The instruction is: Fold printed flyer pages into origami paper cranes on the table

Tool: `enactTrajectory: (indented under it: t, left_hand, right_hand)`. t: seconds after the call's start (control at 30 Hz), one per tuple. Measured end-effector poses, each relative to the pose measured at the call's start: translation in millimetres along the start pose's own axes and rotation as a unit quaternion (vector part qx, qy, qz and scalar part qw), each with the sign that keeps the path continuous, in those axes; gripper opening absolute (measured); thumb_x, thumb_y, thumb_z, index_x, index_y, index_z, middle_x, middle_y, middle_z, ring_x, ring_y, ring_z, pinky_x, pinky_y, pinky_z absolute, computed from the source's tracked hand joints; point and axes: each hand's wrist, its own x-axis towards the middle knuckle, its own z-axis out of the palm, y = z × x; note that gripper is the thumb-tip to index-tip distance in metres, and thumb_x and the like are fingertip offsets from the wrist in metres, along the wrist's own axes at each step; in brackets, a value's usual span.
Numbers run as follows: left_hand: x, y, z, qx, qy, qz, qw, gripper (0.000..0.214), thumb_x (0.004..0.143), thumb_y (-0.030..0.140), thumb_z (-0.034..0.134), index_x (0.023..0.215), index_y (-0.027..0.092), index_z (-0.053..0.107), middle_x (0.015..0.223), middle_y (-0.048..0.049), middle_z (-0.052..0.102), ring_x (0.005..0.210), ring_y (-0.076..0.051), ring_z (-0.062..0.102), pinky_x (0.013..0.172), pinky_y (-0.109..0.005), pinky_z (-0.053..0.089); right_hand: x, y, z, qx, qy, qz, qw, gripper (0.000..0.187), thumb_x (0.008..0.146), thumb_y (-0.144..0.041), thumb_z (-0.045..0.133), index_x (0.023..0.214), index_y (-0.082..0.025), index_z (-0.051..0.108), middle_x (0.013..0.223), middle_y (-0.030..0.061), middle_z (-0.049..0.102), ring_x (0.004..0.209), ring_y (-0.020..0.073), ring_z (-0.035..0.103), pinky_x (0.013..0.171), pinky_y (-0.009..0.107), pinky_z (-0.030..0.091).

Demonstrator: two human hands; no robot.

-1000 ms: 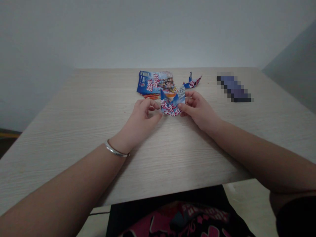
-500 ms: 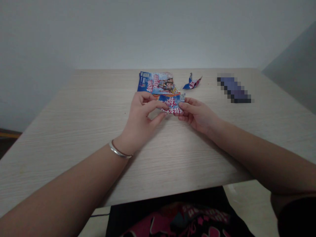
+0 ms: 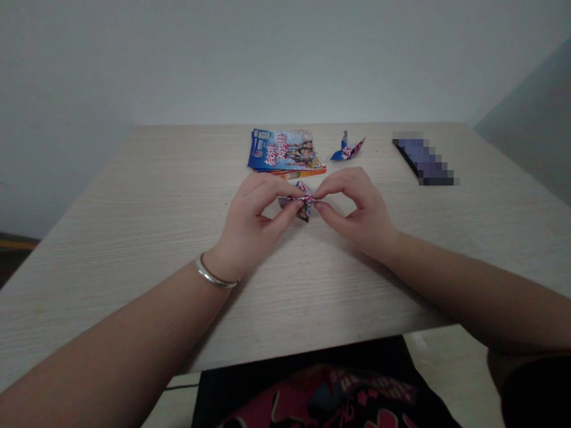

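Note:
A small folded piece of printed blue, red and white paper (image 3: 303,203) is held just above the wooden table (image 3: 147,196), pinched from both sides. My left hand (image 3: 256,217), with a silver bangle on its wrist, grips the paper's left end between thumb and fingers. My right hand (image 3: 357,208) pinches its right end the same way. Most of the folded piece is hidden between the fingertips.
A stack of printed blue sheets (image 3: 283,151) lies just beyond my hands. A finished folded paper figure (image 3: 347,148) stands to the right of the stack. A dark flat object (image 3: 423,160), blurred out, lies at the far right. The table's near edge runs above my lap.
The paper was a wider open shape held mostly by my right hand. Both hands have closed in on it and it is now pressed into a much smaller fold.

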Motion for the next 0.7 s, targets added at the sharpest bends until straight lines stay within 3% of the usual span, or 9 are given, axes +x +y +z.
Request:
enactTrajectory:
  t: [0.27,0.43,0.7]
  left_hand:
    - [1.9,8.9,-0.5,-0.02,-0.015,-0.01,1.0,0.006,0.095,0.019,0.067,0.095,0.024,0.072,0.092,-0.001,0.077,0.088,-0.019,0.072,0.084,-0.037,0.056]
    - [4.4,14.7,-3.1,0.014,-0.03,0.018,0.999,0.006,0.095,0.019,0.066,0.091,0.023,0.069,0.085,0.0003,0.075,0.082,-0.018,0.07,0.08,-0.037,0.053]
    - [3.6,19.9,-3.7,0.059,-0.024,0.003,0.998,0.005,0.092,0.019,0.066,0.09,0.024,0.067,0.087,0.0019,0.078,0.083,-0.019,0.072,0.08,-0.038,0.051]
  right_hand:
    - [5.2,-10.9,-1.1,-0.013,-0.014,-0.017,1.0,0.008,0.088,-0.018,0.067,0.089,-0.026,0.067,0.085,-0.002,0.074,0.082,0.018,0.067,0.082,0.037,0.048]
    - [7.1,-17.3,-0.8,-0.003,-0.021,-0.011,1.0,0.012,0.083,-0.013,0.064,0.086,-0.025,0.065,0.083,-0.0017,0.073,0.08,0.0172,0.066,0.078,0.036,0.048]
    - [9.4,-20.7,-1.0,-0.001,-0.03,0.009,1.0,0.01,0.083,-0.015,0.063,0.083,-0.025,0.065,0.082,-0.0018,0.072,0.079,0.0172,0.066,0.076,0.035,0.049]
